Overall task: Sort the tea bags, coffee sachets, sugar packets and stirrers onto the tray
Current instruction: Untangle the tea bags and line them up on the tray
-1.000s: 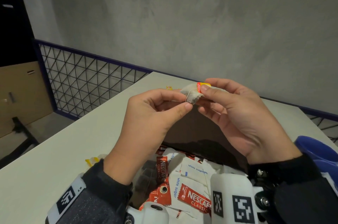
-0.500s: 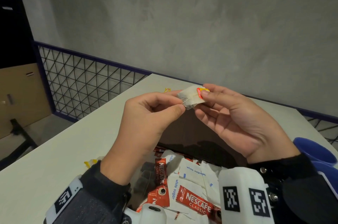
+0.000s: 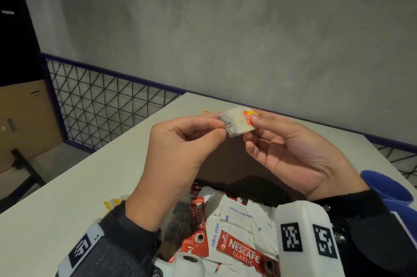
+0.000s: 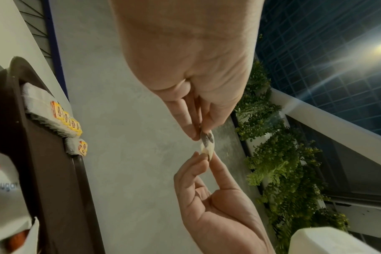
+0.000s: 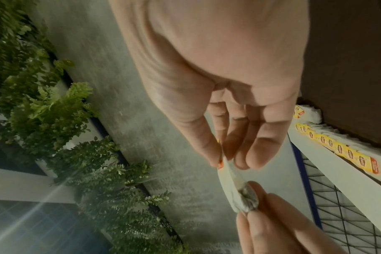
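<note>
Both hands hold one white tea bag (image 3: 235, 122) in the air above the brown tray (image 3: 225, 163). My left hand (image 3: 222, 128) pinches its dark, filled end, where a staple shows. My right hand (image 3: 252, 120) pinches the end with the red and yellow tag. In the left wrist view the tea bag (image 4: 207, 142) hangs edge-on between the left hand (image 4: 201, 135) and the right hand (image 4: 208, 157). The right wrist view shows the right hand (image 5: 221, 159) on the tea bag (image 5: 230, 178). A row of tea bags (image 5: 337, 147) with yellow tags lies on the tray.
Below my wrists lies a pile of red Nescafe sachets (image 3: 241, 249) and white sugar packets (image 3: 237, 215). A blue object (image 3: 388, 188) sits at the right table edge. A small yellow tag (image 3: 205, 111) lies on the white table (image 3: 90, 175); a mesh railing (image 3: 101, 105) runs behind.
The tea bag has turned between the fingers so that its flat face and staple show. Both hands have sunk slightly and keep their pinch.
</note>
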### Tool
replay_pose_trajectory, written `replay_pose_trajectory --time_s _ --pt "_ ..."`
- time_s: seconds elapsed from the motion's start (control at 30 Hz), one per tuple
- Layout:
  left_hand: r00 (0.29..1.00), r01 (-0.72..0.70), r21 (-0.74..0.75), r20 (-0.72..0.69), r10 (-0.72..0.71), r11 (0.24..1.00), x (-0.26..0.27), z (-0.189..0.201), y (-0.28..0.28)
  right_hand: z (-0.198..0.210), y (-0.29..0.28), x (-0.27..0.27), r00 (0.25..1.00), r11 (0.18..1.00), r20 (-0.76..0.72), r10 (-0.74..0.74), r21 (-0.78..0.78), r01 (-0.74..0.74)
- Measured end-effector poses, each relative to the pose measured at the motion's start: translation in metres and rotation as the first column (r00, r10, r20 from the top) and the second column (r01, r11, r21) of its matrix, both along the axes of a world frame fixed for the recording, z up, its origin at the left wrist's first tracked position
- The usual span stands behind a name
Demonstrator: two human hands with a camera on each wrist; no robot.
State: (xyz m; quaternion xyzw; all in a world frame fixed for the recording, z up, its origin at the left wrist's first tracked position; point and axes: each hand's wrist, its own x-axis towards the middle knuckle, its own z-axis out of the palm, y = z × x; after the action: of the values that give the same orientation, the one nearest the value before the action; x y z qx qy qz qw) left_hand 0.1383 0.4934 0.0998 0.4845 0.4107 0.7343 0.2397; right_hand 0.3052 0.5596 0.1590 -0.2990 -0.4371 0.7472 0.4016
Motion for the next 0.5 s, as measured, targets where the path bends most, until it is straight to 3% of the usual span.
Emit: replay_pose_trajectory --time_s 0.2,0.33,0.4,0.5 --pt "0.998 0.036 -0.009 0.045 -0.035 0.999 -0.0002 -0.0005 0.0017 0.0009 0.0024 0.0048 0.996 0.995 0.085 -0.008 0.096 -0.001" --pt "0.970 0.187 -0.104 0.178 -0.167 0.977 -0.0016 0.0022 0.0030 0.0021 -0.0001 0.0030 0.989 0.979 0.151 0.003 0.203 -0.034" --pt "0.954 0.262 -0.128 0.182 -0.237 0.957 -0.0012 0.0009 0.0032 0.0023 -0.0031 0.0017 0.980 0.966 0.200 0.013 0.251 -0.064" --pt "0.958 0.262 -0.111 0.150 -0.245 0.959 -0.0011 -0.0011 0.0032 0.0026 -0.0069 -0.0005 0.962 0.944 0.271 -0.021 0.321 -0.070"
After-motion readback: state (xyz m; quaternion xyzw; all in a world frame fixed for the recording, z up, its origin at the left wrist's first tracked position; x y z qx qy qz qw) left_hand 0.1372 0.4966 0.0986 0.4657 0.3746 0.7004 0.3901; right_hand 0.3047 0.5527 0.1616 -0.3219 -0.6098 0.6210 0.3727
